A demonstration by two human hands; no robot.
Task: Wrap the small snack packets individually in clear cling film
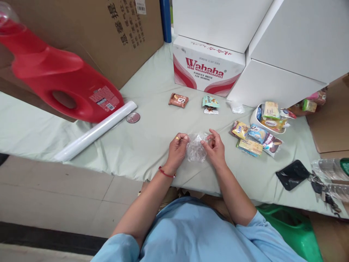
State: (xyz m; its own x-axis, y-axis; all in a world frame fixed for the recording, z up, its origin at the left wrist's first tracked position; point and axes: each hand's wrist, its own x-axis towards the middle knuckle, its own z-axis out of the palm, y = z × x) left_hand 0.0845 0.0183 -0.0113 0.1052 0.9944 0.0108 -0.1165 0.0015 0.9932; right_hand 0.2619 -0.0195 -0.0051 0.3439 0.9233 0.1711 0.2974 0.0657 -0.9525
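Note:
Between my two hands is a crumpled clear plastic bag (196,148), held just over the cloth near the table's front edge. My left hand (177,149) pinches its left side between thumb and fingers. On the right side, my right hand (215,146) grips the bag with its thumb and curled fingers. Beyond the hands lie a brown snack packet (178,100) and a teal packet (210,102). To the right, several wrapped snacks (250,147) lie in front of a white bowl (254,122) heaped with more packets.
At left, a red jug (62,69) stands by a cardboard box (89,29), with a white roll (95,133) and a round tin (133,117) near it. A Wahaha carton (205,67) stands at the back. Keys (323,189) and a black pouch (293,174) lie at right.

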